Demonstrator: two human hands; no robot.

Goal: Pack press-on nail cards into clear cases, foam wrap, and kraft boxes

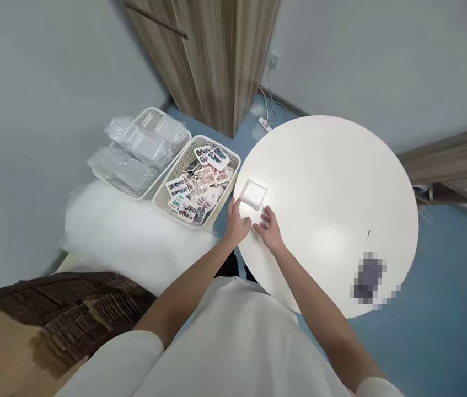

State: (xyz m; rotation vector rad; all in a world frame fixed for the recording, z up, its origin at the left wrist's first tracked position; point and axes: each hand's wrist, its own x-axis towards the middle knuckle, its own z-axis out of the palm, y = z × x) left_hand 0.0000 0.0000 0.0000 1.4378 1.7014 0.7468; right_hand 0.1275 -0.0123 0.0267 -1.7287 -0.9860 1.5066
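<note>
On the near left part of a white round table [324, 171] lies a small clear, whitish plastic tray [253, 194] with ridged rows inside. My left hand [236, 225] is at its near left corner, index finger stretched forward beside the edge and thumb apart. Whether that fingertip touches the tray I cannot tell. To the right, my right hand [270, 231] is just off the tray's near right corner, its fingers spread and slightly bent, with nothing seen in them. Both palms face each other below the tray.
Left of the table stands a basket [162, 207] full of cards with small colourful pieces. A second basket [186, 144] holds clear plastic packs [138, 143]. White wrap [129, 237] and brown cardboard [92, 314] lie nearby. A blurred dark object [369, 278] rests on the table's right side.
</note>
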